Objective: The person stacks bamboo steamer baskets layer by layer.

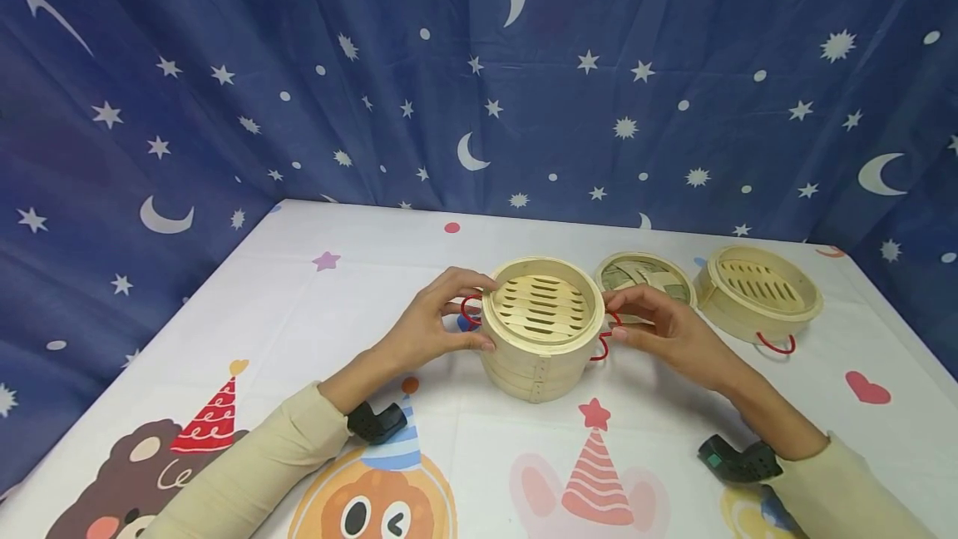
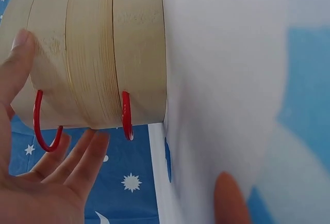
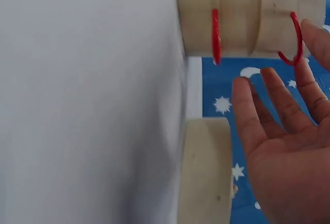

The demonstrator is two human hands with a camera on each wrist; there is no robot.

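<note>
Stacked bamboo steamer baskets point(image 1: 542, 373) stand upright in the middle of the table, the upper one showing its slatted floor point(image 1: 540, 306). Red loop handles point(image 2: 127, 115) stick out at both sides. My left hand point(image 1: 430, 318) holds the upper basket from the left, thumb against its wall and a forefinger over the rim; the other fingers extend behind. On the opposite side is my right hand point(image 1: 666, 327), its forefinger right at the rim and thumb beside the upper red handle point(image 3: 298, 38). Its remaining fingers are spread and hold nothing.
Behind the right hand lies a round woven bamboo lid point(image 1: 647, 273). Another steamer basket point(image 1: 778, 318) with a red handle stands at the back right. A white printed cloth point(image 1: 359, 289) covers the table, and a blue star-patterned curtain point(image 1: 419, 106) hangs behind it.
</note>
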